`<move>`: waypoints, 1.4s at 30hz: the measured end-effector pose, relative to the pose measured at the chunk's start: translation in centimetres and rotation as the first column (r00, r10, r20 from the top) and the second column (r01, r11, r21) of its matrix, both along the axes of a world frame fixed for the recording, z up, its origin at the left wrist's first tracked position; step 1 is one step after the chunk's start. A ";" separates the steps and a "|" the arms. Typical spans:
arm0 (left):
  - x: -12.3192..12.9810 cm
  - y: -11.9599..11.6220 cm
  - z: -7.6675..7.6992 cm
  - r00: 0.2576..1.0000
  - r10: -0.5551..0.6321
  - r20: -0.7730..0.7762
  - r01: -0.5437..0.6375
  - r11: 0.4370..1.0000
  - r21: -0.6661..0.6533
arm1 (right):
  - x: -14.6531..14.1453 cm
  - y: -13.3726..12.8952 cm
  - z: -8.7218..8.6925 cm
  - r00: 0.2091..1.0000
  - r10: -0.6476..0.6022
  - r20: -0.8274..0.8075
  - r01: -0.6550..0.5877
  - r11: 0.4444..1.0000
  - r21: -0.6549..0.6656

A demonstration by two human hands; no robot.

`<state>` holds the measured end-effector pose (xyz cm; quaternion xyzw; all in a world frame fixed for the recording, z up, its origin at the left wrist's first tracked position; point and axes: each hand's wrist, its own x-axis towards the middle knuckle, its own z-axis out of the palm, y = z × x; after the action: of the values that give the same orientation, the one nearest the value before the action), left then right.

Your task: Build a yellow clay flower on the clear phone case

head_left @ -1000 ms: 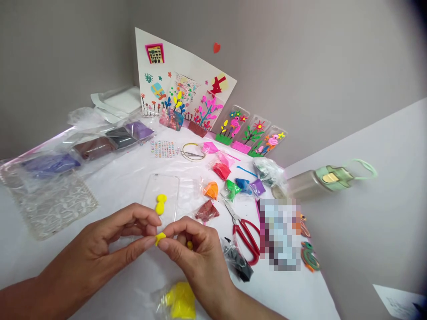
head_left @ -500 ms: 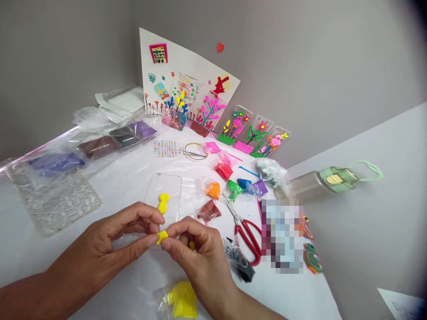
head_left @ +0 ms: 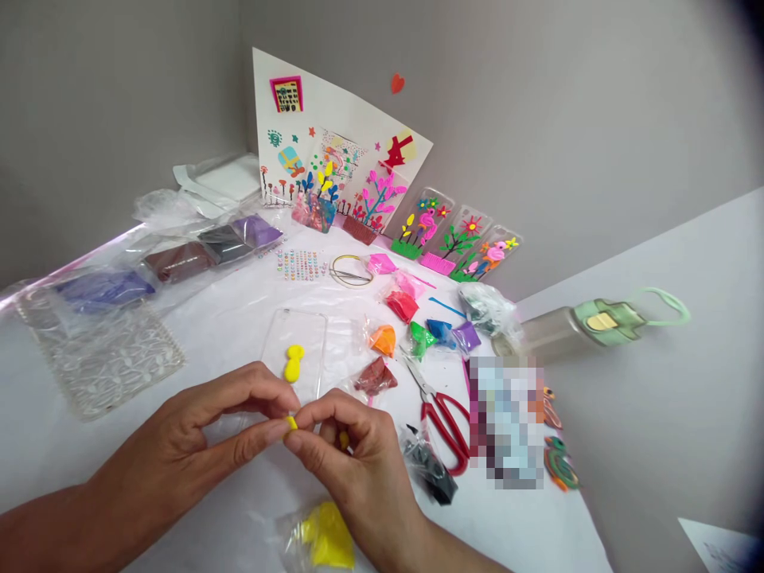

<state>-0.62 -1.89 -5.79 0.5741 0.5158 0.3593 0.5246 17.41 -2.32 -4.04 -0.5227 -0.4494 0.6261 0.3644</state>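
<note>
Between my fingertips is a small piece of yellow clay [head_left: 292, 423], pinched from both sides. My left hand [head_left: 220, 422] grips it with thumb and forefinger. From the other side my right hand [head_left: 358, 454] does the same, and a second yellow bit [head_left: 344, 439] shows among its curled fingers. Just beyond the hands lies a clear phone case [head_left: 310, 330], partly hidden by them. On the case sits a yellow clay shape [head_left: 292, 364] with a narrow, looped top and a rounder bottom. Below my right hand rests an opened bag of yellow clay [head_left: 333, 537].
Red-handled scissors [head_left: 446, 430] lie right of my hands beside a black clay bag [head_left: 434, 476]. Several small colored clay packets, such as orange [head_left: 383, 341], are farther back. Decorated phone cases [head_left: 418, 223] lean on the wall. A green-lidded bottle [head_left: 561, 330] stands at right.
The yellow clay between my fingertips now shows less, squeezed closer by both hands. The hands stay in nearly the same place; the view has shifted slightly.
</note>
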 end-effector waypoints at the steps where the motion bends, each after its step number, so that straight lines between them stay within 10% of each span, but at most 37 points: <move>1: 0.0 0.0 0.0 1.000 -0.031 -0.002 0.031 0.999 0.013 | 0.0 -0.1 0.0 1.000 0.001 0.001 -0.001 1.000 0.005; 42: -0.5 -0.6 -1.8 0.989 -0.061 -0.138 0.063 0.998 0.012 | 0.1 -0.6 -0.4 0.996 0.035 -0.079 -0.037 0.999 -0.020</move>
<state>-1.17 -2.47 -7.59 0.6175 0.5299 0.3065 0.4938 17.50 -2.89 -4.45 -0.4935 -0.4373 0.6574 0.3648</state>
